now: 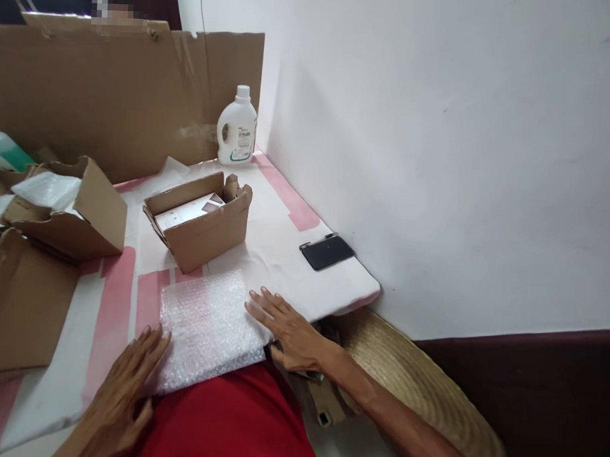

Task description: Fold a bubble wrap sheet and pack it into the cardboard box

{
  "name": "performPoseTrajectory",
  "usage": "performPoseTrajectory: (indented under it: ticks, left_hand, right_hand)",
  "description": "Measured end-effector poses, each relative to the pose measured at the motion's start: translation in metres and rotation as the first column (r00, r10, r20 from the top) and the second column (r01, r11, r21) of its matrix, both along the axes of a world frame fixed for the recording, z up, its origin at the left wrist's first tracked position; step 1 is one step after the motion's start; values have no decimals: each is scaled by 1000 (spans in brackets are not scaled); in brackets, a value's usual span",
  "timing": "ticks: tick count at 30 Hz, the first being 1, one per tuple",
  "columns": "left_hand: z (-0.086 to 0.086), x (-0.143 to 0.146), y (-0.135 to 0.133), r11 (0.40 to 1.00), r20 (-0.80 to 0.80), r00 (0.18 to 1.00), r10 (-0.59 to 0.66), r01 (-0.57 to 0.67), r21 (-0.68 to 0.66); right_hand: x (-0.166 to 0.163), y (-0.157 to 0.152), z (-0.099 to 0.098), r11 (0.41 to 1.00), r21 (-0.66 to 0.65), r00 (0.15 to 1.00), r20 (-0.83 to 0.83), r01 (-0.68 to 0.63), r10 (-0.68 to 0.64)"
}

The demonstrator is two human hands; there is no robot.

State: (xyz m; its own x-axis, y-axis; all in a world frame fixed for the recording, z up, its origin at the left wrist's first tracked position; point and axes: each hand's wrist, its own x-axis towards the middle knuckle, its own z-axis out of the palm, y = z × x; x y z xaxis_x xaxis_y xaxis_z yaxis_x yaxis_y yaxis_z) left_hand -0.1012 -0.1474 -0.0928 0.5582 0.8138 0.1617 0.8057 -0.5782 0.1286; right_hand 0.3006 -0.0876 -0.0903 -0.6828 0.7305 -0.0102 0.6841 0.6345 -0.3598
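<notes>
A white wall (437, 160) closes off the right, and a pink-and-white worktop (273, 274) runs along it to an upright cardboard panel (114, 95) on the far side. Your left hand (122, 382) is open, fingers spread, at the near left edge of the bubble wrap (207, 312); your right hand (291, 335) is open too, fingertips by its right edge. Neither grips anything. The sheet lies at the worktop's near edge, against your red garment (223, 419), so a forward lean could ruck it up, and with no finger closed on it, it could slip off towards you. Just beyond, the open carton (209, 235) holding a white box (183, 214) sits close enough that a long forward sweep might knock it. A wide swing right could nudge the black flat case (329, 253); the white jug (237, 133) at the far end looks safely out of reach.
</notes>
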Motion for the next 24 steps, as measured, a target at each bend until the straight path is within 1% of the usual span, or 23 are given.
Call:
performPoseTrajectory:
  ticks: [1, 3, 5, 7, 9, 11, 13, 16, 19, 20, 22, 24]
  left_hand:
    - [-1, 2, 0, 1000, -29, 999, -28, 28, 8]
    - [-6, 7, 5, 998, -64, 996, -56, 59, 35]
    - [-12, 11, 14, 995, -70, 995, -72, 77, 65]
    - [-17, 12, 19, 991, -59, 994, -89, 94, 96]
    - [-19, 9, 20, 984, -43, 992, -122, 127, 122]
    - [-19, 6, 17, 981, -28, 989, -144, 147, 124]
    - [-17, 4, 14, 986, -9, 991, -133, 133, 102]
    - [-14, 5, 15, 991, 65, 994, -94, 87, 103]
    - [-10, 11, 22, 988, 213, 975, -58, 26, 150]
    - [-10, 15, 25, 989, 269, 963, -33, -7, 147]
    - [-8, 22, 31, 988, 369, 927, 63, -110, 108]
    - [-8, 31, 36, 972, 437, 881, 181, -227, 54]
  right_hand:
    - [-3, 0, -1, 1000, -5, 999, 32, -24, 24]
    - [-11, 5, -6, 998, 24, 996, 67, -57, 55]
    - [-19, 10, -14, 995, 72, 996, 59, -74, 70]
    - [-23, 10, -19, 993, 90, 997, 25, -82, 80]
    - [-23, 6, -23, 994, 80, 996, -22, -80, 82]
    - [-20, 1, -24, 995, 71, 995, -73, -69, 74]
    - [-17, -2, -25, 997, 68, 992, -113, -46, 54]
    - [-16, 1, -30, 999, 54, 986, -165, -7, 16]
    - [-22, 6, -33, 998, 37, 947, -318, 54, -40]
    - [-25, 7, -33, 995, 28, 918, -388, 100, -81]
    - [-35, 9, -33, 973, 0, 838, -507, 233, -200]
    - [-47, 11, -31, 921, -27, 757, -560, 389, -336]
